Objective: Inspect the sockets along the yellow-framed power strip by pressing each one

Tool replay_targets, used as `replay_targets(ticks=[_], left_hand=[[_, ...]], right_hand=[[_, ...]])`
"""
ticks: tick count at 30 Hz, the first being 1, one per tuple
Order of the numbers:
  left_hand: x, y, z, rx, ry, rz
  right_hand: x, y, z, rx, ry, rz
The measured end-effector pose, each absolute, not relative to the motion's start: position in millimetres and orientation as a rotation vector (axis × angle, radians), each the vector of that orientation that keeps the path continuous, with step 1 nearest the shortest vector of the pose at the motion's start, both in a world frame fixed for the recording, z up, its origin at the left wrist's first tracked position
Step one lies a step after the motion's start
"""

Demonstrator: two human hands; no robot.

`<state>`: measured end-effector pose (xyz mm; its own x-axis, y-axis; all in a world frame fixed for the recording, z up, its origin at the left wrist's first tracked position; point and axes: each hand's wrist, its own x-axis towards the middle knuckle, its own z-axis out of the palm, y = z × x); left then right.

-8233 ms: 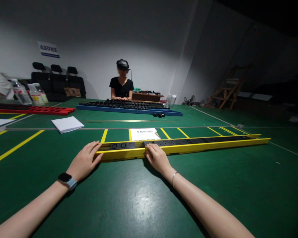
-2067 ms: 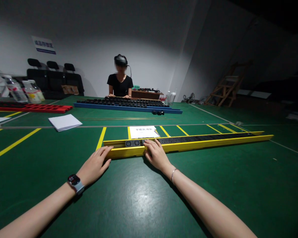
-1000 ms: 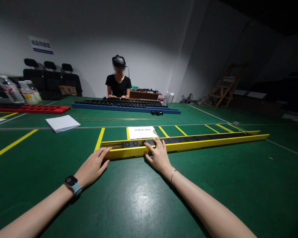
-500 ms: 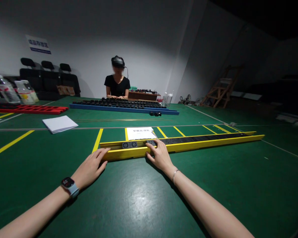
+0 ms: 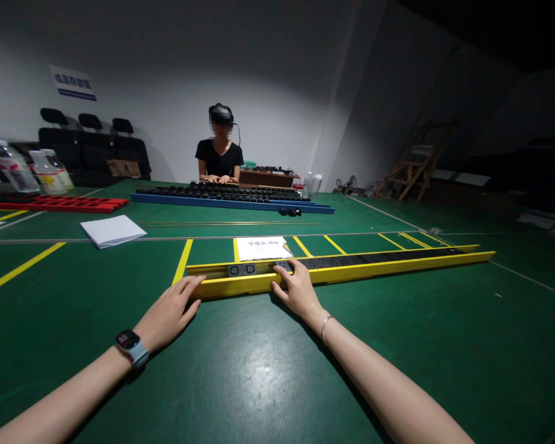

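A long yellow rail lies across the table, its channel filled with a row of black socket modules toward the right. Two socket modules with outlet faces sit near the left end, apart from that row by a gap. At the rail's left end my left hand, below a wristwatch, is closed round the corner. My right hand grips the front wall, thumb outside and fingers reaching over into the channel at the first module of the row. Its fingers partly cover that module.
Behind the rail lie a paper label and folded white paper. Farther back are blue rails with black parts, red rails and bottles. A co-worker sits across the green table.
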<state>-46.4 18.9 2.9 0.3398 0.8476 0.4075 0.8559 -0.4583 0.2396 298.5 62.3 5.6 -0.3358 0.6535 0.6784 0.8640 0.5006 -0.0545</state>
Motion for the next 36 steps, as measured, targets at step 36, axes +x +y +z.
replay_targets(ticks=[36], left_hand=[[-46,18,3,-2.576,-1.635,-0.763]], right_hand=[[330,73,19,-1.091,-2.363,-0.448]])
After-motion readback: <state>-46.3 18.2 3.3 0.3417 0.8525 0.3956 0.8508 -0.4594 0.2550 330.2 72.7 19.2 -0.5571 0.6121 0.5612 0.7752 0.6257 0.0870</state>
